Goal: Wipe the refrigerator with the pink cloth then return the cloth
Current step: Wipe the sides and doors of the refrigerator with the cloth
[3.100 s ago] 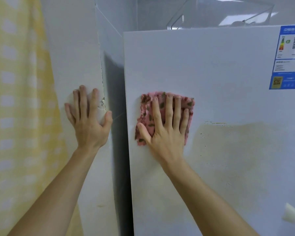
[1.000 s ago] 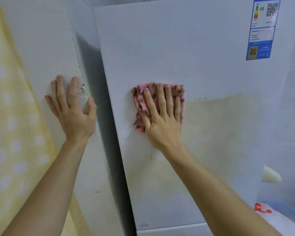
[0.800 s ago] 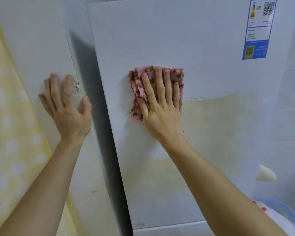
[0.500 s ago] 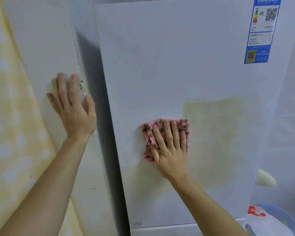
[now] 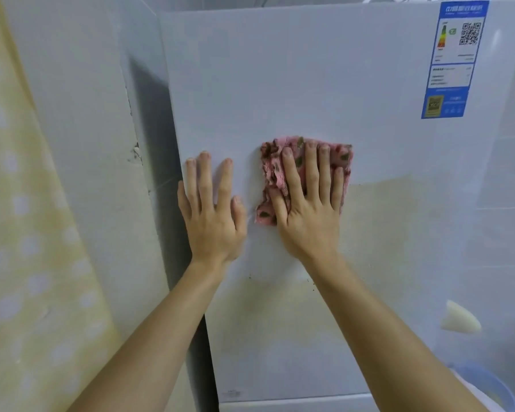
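The white refrigerator door (image 5: 324, 84) fills the middle of the view, with a yellowish stained patch across its lower right. My right hand (image 5: 306, 209) presses the folded pink patterned cloth (image 5: 272, 171) flat against the door, fingers straight and spread over it. My left hand (image 5: 211, 215) lies flat on the door just left of the cloth, near the door's left edge, fingers straight and pointing up. It holds nothing.
A blue energy label (image 5: 452, 59) is stuck at the door's upper right. A white wall (image 5: 78, 129) and a yellow spotted curtain (image 5: 18, 233) stand to the left. A dark gap (image 5: 155, 120) separates wall and refrigerator. A white hook (image 5: 458, 319) and blue basin (image 5: 494, 388) sit lower right.
My left hand has left the wall and now lies on the refrigerator door. My right hand has slid the cloth back up the door from its lower position.
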The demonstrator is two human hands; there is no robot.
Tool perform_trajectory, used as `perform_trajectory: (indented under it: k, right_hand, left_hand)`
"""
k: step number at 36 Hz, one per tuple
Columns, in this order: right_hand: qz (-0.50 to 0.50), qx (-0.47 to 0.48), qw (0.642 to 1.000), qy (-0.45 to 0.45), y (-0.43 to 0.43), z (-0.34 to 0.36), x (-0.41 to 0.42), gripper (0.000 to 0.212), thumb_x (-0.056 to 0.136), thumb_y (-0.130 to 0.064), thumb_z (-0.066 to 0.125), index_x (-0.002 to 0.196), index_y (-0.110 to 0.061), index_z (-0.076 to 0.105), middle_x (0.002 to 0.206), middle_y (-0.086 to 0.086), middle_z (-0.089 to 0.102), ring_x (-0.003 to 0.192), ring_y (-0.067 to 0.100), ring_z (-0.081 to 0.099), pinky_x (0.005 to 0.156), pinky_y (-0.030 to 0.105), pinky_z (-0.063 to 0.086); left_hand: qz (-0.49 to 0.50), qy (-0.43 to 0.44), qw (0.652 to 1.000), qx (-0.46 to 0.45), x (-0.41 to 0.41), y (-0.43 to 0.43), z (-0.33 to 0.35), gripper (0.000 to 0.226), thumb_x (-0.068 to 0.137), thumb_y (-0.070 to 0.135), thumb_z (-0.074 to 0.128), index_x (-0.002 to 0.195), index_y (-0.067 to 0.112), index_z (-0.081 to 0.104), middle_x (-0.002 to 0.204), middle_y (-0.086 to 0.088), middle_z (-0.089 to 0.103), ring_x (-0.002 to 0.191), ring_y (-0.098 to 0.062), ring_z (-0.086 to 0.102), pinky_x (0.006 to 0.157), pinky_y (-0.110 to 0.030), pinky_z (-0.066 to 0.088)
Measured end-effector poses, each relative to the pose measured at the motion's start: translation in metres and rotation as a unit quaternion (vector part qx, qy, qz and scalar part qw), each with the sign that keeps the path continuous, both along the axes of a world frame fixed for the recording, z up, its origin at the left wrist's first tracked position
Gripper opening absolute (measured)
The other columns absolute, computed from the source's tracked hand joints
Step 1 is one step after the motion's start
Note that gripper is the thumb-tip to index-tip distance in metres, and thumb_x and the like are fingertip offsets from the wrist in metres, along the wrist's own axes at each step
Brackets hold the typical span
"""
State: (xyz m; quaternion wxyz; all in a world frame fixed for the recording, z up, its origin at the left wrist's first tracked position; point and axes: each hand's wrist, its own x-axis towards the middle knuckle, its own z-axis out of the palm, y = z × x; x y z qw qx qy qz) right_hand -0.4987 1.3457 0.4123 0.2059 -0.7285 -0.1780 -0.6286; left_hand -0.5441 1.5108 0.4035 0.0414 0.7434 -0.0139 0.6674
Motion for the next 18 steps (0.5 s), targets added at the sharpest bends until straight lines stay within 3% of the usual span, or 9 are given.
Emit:
perform_trajectory:
  k: [5,8,12,18]
  right_hand:
    - [0.001,-0.034,0.999,0.019,-0.02,-0.071,-0.001,0.063,0.108,-0.042,0.048,0.165,-0.027,0.026,0.174,0.009,0.016,0.164,0.022,0.001,0.132,0.044,0.0]
    - [0.008,-0.05,0.998,0.035,-0.027,-0.081,0.002,0.064,0.108,-0.046,0.043,0.166,-0.033,0.02,0.175,0.004,0.012,0.164,0.02,0.001,0.132,0.044,0.0]
    - [0.024,-0.053,0.996,0.072,-0.028,-0.072,0.003,0.065,0.109,-0.051,0.036,0.167,-0.041,0.008,0.176,0.003,0.01,0.164,0.024,0.004,0.132,0.049,0.002]
    - [0.008,-0.011,1.0,0.015,-0.029,0.005,0.01,0.061,0.109,-0.048,0.04,0.166,-0.03,0.025,0.174,0.008,0.018,0.162,0.028,0.014,0.132,0.047,0.001]
  left_hand:
    - [0.027,-0.013,1.0,0.01,0.005,0.001,-0.001,0.055,0.109,0.026,0.04,0.162,0.012,0.038,0.17,-0.02,0.027,0.159,-0.044,0.021,0.126,-0.062,0.023]
    - [0.025,-0.014,1.0,0.01,0.006,0.0,-0.001,0.055,0.109,0.025,0.04,0.162,0.012,0.038,0.17,-0.021,0.028,0.159,-0.044,0.021,0.125,-0.062,0.025]
    - [0.022,-0.011,1.0,0.003,0.005,-0.001,-0.002,0.056,0.108,0.023,0.042,0.163,0.012,0.037,0.17,-0.021,0.027,0.159,-0.043,0.02,0.125,-0.063,0.024]
    - [0.015,-0.009,1.0,-0.001,0.004,-0.002,0.0,0.057,0.107,0.021,0.045,0.162,0.012,0.037,0.171,-0.021,0.026,0.159,-0.044,0.018,0.126,-0.063,0.021]
